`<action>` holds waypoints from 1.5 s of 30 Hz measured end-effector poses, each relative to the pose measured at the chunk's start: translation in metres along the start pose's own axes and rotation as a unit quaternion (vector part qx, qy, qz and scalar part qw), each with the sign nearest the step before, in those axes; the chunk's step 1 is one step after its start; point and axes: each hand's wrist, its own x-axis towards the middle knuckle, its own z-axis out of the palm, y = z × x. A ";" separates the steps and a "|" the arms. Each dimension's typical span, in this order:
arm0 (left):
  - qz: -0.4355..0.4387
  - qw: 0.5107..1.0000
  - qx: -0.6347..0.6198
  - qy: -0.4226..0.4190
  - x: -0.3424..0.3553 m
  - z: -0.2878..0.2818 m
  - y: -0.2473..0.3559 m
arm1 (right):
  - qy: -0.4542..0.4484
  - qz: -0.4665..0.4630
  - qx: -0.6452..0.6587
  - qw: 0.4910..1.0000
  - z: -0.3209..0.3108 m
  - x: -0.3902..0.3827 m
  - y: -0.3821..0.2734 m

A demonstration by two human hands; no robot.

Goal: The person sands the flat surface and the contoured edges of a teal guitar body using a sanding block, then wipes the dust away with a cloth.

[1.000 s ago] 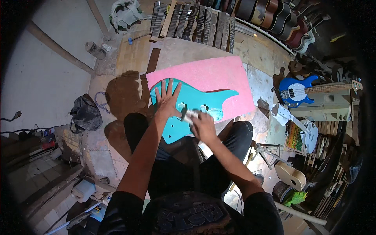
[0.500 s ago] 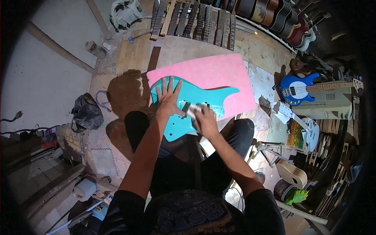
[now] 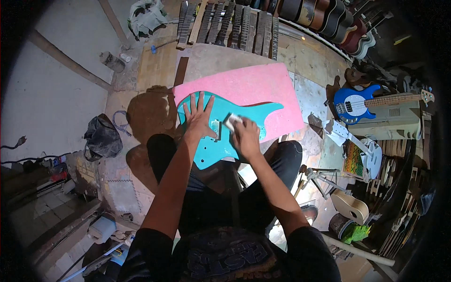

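A turquoise electric guitar body [image 3: 227, 106] lies flat, partly on a pink foam sheet [image 3: 263, 80] and partly over my lap. Fingers spread, my left hand [image 3: 199, 117] presses flat on its left part, beside a rectangular cut-out [image 3: 216, 130]. My right hand [image 3: 246, 136] is closed around a small whitish sanding block [image 3: 231, 121], which rests on the body's face right of that cut-out. Its edges are slightly blurred. Pale smears [image 3: 228, 152] mark the paint near my right hand. Small dark holes show near the body's lower edge.
Fretted necks [image 3: 225, 26] lie in a row at the far side. A blue bass guitar [image 3: 357, 105] and a pale guitar [image 3: 371, 160] are at the right, near a metal stand [image 3: 322, 178]. A black plastic bag [image 3: 103, 138] sits on the floor at the left.
My right hand has moved the sanding block slightly up and away from me across the body. My left hand stays spread on the body. The whole view has shifted slightly.
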 end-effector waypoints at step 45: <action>0.000 1.000 -0.008 -0.017 -0.001 -0.007 0.002 | -0.002 0.097 0.049 0.994 -0.011 0.032 0.009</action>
